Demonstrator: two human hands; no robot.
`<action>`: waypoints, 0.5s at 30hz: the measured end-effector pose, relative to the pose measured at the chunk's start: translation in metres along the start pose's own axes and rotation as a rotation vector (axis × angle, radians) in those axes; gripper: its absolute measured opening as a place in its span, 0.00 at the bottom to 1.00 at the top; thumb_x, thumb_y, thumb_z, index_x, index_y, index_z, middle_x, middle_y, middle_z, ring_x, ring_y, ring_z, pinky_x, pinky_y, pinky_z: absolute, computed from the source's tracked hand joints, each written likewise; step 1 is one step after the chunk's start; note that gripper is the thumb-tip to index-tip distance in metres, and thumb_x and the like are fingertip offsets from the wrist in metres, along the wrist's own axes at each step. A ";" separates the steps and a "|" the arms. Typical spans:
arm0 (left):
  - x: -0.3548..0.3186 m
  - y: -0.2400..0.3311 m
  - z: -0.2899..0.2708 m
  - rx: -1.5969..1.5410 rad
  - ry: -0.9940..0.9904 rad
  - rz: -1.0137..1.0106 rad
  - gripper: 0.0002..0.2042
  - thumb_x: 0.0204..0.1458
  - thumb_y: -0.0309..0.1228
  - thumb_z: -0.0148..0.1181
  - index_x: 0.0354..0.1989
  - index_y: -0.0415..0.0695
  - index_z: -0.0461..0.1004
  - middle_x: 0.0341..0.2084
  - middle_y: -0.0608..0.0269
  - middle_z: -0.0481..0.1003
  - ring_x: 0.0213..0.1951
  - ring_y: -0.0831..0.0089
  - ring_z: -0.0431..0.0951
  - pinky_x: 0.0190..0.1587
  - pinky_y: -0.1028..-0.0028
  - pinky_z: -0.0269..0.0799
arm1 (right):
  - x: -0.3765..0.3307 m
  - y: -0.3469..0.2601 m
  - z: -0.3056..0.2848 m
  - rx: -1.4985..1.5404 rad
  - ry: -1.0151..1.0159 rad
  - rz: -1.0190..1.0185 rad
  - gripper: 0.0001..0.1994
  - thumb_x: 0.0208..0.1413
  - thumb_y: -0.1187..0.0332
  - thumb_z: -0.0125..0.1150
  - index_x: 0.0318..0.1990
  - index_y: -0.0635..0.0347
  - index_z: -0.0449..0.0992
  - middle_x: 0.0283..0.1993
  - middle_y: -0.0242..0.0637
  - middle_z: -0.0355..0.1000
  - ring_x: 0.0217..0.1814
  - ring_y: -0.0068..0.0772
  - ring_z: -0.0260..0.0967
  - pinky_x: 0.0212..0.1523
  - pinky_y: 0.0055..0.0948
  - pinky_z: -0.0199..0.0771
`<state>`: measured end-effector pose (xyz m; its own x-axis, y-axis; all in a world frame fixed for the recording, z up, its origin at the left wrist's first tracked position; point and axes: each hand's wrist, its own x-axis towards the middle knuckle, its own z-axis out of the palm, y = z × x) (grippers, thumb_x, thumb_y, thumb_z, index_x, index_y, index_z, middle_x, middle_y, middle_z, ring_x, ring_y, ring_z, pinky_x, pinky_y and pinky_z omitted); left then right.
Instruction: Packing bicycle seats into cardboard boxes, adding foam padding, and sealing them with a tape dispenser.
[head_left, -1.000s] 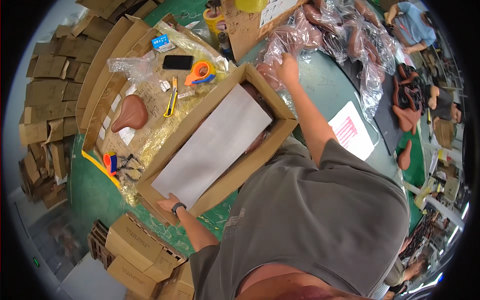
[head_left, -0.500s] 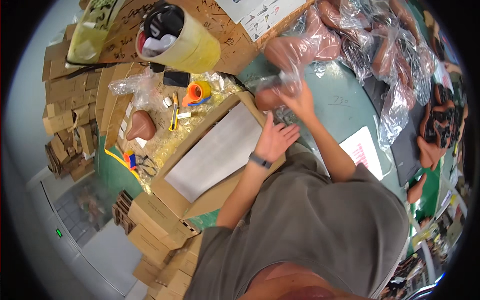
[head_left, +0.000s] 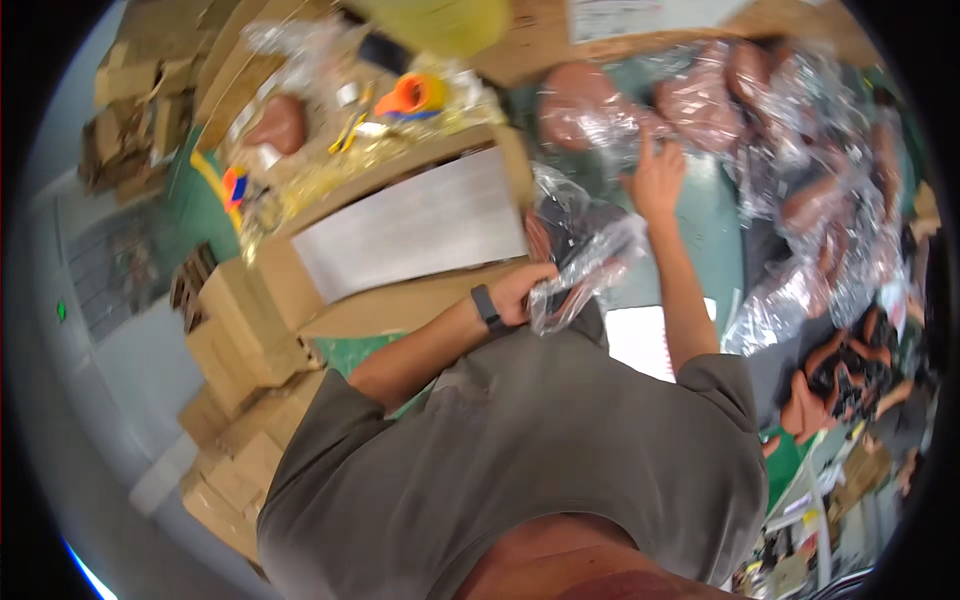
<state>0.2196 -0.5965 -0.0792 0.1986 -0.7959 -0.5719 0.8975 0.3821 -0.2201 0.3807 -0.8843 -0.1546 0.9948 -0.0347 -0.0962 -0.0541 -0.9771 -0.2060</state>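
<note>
Head view, and the green surface (head_left: 718, 230) runs away to the right, its far right side piled with a heap of bagged saddles (head_left: 812, 205), brown under crumpled clear plastic. Left of centre sits the open carton (head_left: 420, 300), a grey sheet (head_left: 415, 220) lying across its inside, and that hasn't changed.

Here's what has! A moment ago the right hand had a wrapped saddle and the left was bare; now a bagged saddle (head_left: 600, 260) is with the left hand (head_left: 520, 292), just beside the carton's right end, apparently passed across. That left grip is closed on it near the wrist side of the bag, plastic bunching loosely around the dark and brown shape inside. And the right hand (head_left: 657, 180)? Out it has gone, farther off, to a second saddle (head_left: 580, 110), also bagged, lying at the far edge. Fingers extended, tips against the plastic; whether that grip has closed, I can't tell through the blur.

So the handover frees the right side, and the work now spans two wrapped saddles at once, neither one in the carton.

Smaller stuff: a white paper near the right forearm, an unwrapped saddle (head_left: 278, 125) far left, then an orange tape dispenser (head_left: 415, 95) and a yellow cutter (head_left: 350, 132).
</note>
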 end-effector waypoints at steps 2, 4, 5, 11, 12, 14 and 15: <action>-0.065 -0.009 -0.025 0.013 -0.180 0.014 0.23 0.62 0.28 0.61 0.65 0.33 0.75 0.52 0.51 0.85 0.49 0.63 0.88 0.54 0.65 0.86 | 0.023 0.003 0.024 -0.069 0.052 -0.002 0.43 0.53 0.59 0.76 0.79 0.44 0.67 0.74 0.58 0.67 0.79 0.67 0.62 0.77 0.64 0.61; -0.133 -0.007 0.018 0.324 0.077 0.210 0.24 0.58 0.26 0.65 0.65 0.33 0.75 0.51 0.53 0.85 0.48 0.66 0.87 0.52 0.67 0.85 | 0.046 -0.006 0.035 -0.339 0.293 -0.201 0.18 0.67 0.61 0.60 0.63 0.47 0.77 0.73 0.51 0.71 0.79 0.59 0.63 0.80 0.62 0.59; -0.155 -0.006 0.000 0.312 0.092 0.259 0.24 0.58 0.26 0.65 0.65 0.33 0.75 0.51 0.53 0.85 0.48 0.66 0.87 0.52 0.67 0.85 | 0.064 -0.007 0.042 -0.354 0.384 -0.314 0.13 0.69 0.65 0.57 0.58 0.48 0.77 0.72 0.47 0.72 0.78 0.53 0.67 0.77 0.59 0.65; -0.294 0.024 -0.069 0.672 0.196 0.397 0.34 0.50 0.19 0.67 0.69 0.38 0.70 0.55 0.60 0.81 0.52 0.75 0.81 0.50 0.71 0.81 | 0.059 -0.041 0.038 -0.072 -0.298 -0.006 0.54 0.62 0.65 0.67 0.88 0.31 0.36 0.66 0.57 0.78 0.58 0.69 0.82 0.54 0.61 0.82; -0.325 0.030 -0.100 0.771 0.238 0.485 0.32 0.48 0.17 0.65 0.67 0.42 0.72 0.52 0.65 0.81 0.51 0.77 0.79 0.50 0.71 0.79 | 0.042 -0.073 0.020 0.071 -0.306 0.113 0.55 0.57 0.58 0.71 0.87 0.41 0.41 0.67 0.64 0.76 0.64 0.74 0.78 0.59 0.62 0.79; -0.395 0.062 -0.158 1.002 0.435 0.469 0.36 0.44 0.15 0.61 0.70 0.40 0.73 0.51 0.66 0.82 0.49 0.74 0.81 0.55 0.71 0.80 | -0.005 -0.029 0.031 0.648 -0.068 0.008 0.45 0.55 0.57 0.73 0.80 0.59 0.61 0.63 0.55 0.78 0.62 0.55 0.77 0.63 0.50 0.78; -0.425 0.059 -0.194 1.038 0.551 0.643 0.32 0.46 0.16 0.61 0.66 0.39 0.78 0.47 0.63 0.85 0.47 0.74 0.82 0.54 0.69 0.81 | -0.035 -0.082 -0.011 1.037 -0.135 0.101 0.37 0.58 0.61 0.73 0.74 0.64 0.70 0.60 0.46 0.79 0.57 0.43 0.77 0.60 0.42 0.79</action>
<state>0.1112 -0.1442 -0.0025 0.7323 -0.2252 -0.6426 0.6356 -0.1124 0.7638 0.3516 -0.8058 -0.1238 0.9671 -0.0200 -0.2538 -0.2473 -0.3100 -0.9180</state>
